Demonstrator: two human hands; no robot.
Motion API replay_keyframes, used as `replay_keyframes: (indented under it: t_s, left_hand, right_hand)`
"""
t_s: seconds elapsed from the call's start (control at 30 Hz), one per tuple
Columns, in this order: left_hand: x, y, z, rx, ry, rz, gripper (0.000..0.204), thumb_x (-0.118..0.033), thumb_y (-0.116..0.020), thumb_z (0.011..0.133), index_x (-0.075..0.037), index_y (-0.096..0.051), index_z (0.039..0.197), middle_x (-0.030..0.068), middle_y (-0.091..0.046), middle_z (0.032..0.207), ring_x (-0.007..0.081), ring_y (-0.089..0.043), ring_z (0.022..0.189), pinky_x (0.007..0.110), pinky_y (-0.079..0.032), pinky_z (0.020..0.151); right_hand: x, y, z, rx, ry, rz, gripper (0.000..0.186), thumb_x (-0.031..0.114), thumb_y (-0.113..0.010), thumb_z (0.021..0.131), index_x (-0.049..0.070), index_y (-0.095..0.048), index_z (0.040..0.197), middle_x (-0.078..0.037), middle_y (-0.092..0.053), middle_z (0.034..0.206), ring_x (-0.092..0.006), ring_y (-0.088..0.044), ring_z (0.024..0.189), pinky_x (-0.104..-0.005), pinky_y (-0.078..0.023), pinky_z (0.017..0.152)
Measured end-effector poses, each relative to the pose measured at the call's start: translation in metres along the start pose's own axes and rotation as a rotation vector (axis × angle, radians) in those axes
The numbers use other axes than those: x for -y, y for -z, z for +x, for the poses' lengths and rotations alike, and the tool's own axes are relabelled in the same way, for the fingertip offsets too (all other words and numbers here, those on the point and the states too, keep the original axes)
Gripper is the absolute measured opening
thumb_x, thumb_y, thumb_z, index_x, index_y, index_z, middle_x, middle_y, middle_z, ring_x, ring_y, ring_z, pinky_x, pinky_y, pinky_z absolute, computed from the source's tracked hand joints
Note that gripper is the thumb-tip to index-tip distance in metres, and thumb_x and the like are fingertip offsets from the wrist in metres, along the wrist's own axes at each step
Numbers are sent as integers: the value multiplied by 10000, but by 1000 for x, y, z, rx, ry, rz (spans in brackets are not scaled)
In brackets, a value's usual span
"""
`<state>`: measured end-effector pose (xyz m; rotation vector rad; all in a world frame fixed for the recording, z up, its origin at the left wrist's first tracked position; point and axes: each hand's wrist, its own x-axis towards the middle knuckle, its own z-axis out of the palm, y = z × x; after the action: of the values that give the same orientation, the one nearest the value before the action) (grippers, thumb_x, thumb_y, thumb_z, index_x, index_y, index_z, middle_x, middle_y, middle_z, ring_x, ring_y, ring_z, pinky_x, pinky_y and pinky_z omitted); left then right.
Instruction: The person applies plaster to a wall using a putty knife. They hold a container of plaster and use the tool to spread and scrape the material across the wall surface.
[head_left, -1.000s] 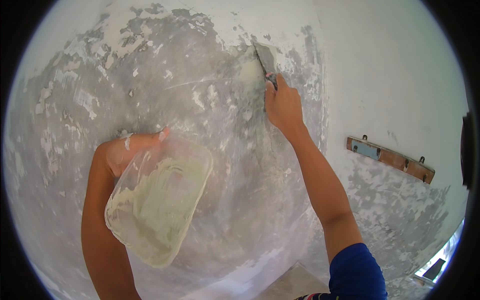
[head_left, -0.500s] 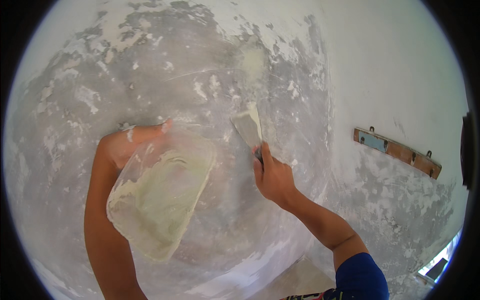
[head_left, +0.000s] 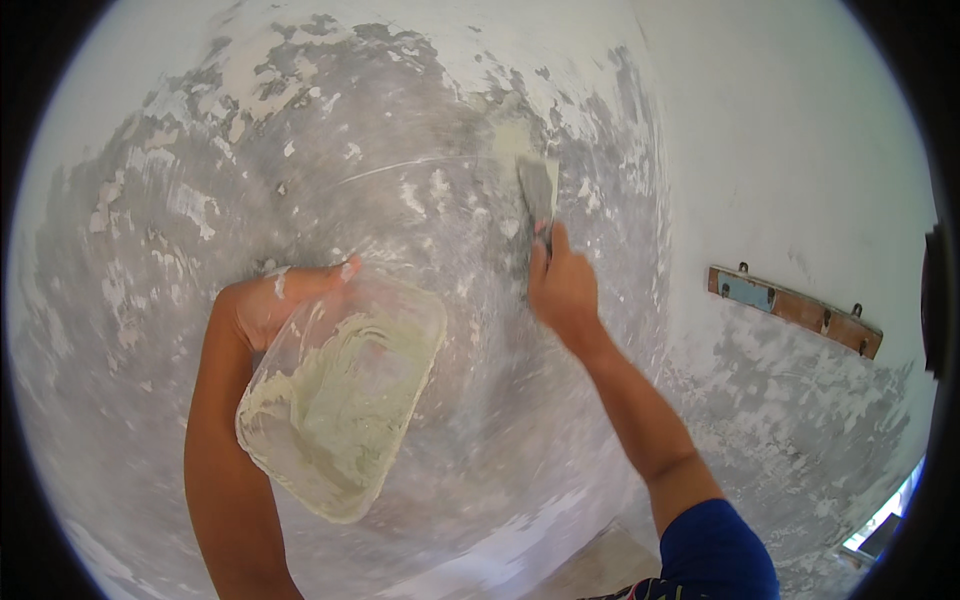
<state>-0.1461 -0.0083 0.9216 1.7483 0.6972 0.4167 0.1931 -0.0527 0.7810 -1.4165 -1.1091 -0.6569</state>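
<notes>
My left hand grips the upper left side of a clear plastic tub; its other fingers are hidden behind the tub. Pale, creamy filler paste coats the inside of it. In my right hand is a putty knife, fingers wrapped round its dark handle. The broad metal blade points up and lies against or very close to the wall, with pale paste along its right edge. Just above the blade is a patch of pale filler on the grey wall.
The wall is blotched grey with flaking white paint. On the adjoining wall at the right hangs a wooden hook rail with a light-blue panel. A bright opening shows at the lower right.
My right hand has moved the putty knife up and to the right, to the pale patch. The tub in my left hand has shifted slightly right.
</notes>
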Motion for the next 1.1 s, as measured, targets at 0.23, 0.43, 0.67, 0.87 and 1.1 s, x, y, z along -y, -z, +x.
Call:
replay_keyframes:
  t_s: [0.23, 0.43, 0.67, 0.87, 1.1]
  left_hand:
    - [-1, 5, -16, 38, 34, 67, 568, -519, -616, 1024, 17, -710, 1186, 148, -748, 1071, 228, -717, 941, 386, -596, 823]
    - [-7, -6, -17, 47, 16, 131, 648, -584, -601, 1013, -6, -671, 1297, 150, -710, 1228, 211, -686, 1075, 379, -581, 896]
    - [-5, -2, -7, -24, -11, 84, 552, -487, -596, 1043, 21, -689, 1240, 148, -746, 1114, 233, -729, 956, 389, -604, 825]
    - [0, 4, -13, 14, -38, 55, 573, -510, -596, 1044, 3, -674, 1288, 130, -717, 1217, 195, -687, 1062, 362, -586, 880]
    - [1, 6, 4, 142, -24, 15, 562, -476, -583, 1054, 21, -654, 1306, 145, -714, 1224, 218, -692, 1063, 373, -578, 905]
  right_hand:
    - [8, -3, -181, 299, 124, 85, 532, 182, -590, 1014, -93, -415, 1436, -225, -703, 806, -398, -691, 609, -476, -537, 519]
    - [26, 35, -119, 164, 212, 200, 492, 126, -604, 1008, -70, -445, 1431, -148, -721, 887, -321, -698, 605, -393, -536, 520]
    - [72, 46, 59, -77, 142, 131, 263, 205, -549, 1039, 30, -558, 1236, -196, -676, 724, -425, -670, 614, -506, -518, 568]
    - [50, 21, 94, -131, 69, 18, 295, 242, -540, 1042, 18, -565, 1233, -229, -686, 729, -451, -684, 661, -540, -527, 595]
    - [25, 11, -43, 77, 64, 46, 404, 192, -587, 1012, -18, -547, 1355, -215, -646, 676, -428, -660, 613, -501, -503, 561]
